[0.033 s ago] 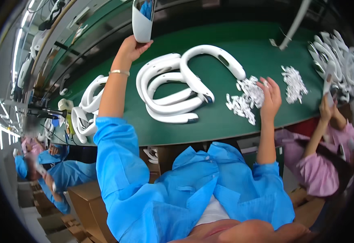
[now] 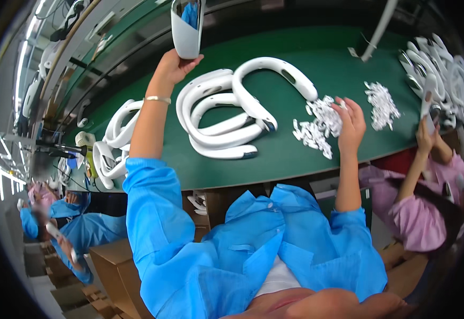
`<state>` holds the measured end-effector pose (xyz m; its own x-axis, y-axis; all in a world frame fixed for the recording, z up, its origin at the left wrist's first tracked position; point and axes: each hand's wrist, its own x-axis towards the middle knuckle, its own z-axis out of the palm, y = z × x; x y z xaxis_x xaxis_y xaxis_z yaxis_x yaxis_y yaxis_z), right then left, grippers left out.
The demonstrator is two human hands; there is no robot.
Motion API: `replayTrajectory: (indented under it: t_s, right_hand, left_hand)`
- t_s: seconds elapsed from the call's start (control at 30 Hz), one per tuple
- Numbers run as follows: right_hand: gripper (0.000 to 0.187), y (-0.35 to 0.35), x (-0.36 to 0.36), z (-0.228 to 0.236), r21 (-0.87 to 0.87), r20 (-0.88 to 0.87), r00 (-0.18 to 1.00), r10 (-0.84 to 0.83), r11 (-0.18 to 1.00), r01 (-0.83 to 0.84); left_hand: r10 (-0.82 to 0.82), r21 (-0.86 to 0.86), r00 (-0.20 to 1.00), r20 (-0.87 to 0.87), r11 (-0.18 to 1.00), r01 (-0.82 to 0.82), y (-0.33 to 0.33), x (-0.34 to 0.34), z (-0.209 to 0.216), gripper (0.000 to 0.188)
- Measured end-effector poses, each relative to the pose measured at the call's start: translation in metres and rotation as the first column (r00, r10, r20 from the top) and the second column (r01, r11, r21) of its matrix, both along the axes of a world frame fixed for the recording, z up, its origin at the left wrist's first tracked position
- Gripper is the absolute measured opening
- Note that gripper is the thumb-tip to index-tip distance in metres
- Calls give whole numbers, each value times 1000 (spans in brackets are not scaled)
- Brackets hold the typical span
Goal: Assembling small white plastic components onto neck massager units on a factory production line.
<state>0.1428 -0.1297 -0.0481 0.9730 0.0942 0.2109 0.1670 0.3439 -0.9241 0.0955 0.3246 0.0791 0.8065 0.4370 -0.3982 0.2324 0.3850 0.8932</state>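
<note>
My left hand is raised at the far side of the bench, closed around the lower end of a white curved piece with a dark, glossy, reflecting face; its top is cut off by the view's edge. Several white C-shaped neck fans lie overlapping in front of me, between my arms. To the right, a loose pile of small white parts spreads over the bench. My right hand is at this pile's right edge, fingers bent and pinched at what looks like one small white part, mostly hidden.
Another heap of small white parts lies farther right on the green bench. More neck fans lie at the left, near a yellow-green tool. Beside a pink-sleeved person, white fans are stacked. A grey post stands behind.
The view has shifted slightly, so the bench things sit a little higher and to the left. Both my hands keep about the same place and grip.
</note>
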Motion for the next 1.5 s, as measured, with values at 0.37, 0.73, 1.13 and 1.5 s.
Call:
replayTrajectory:
  t_s: [0.37, 0.73, 1.13, 1.5]
  right_hand:
    - [24, -11, -49, 24, 341, -210, 935, 286, 918, -204]
    - [15, -29, -64, 19, 247, -247, 934, 258, 949, -197]
    - [12, -22, -83, 42, 12, -144, 928, 344, 938, -346]
    - [11, -15, -110, 47, -238, -101, 916, 388, 885, -401]
  left_hand:
    - [-319, -226, 907, 275, 896, 383, -226, -91, -35, 26]
    - [-376, -452, 850, 370, 726, 518, -307, -96, -63, 31]
    - [-417, -399, 848, 329, 752, 525, -304, -96, -86, 33]
    - [-314, -339, 854, 414, 818, 465, -306, -126, -141, 40]
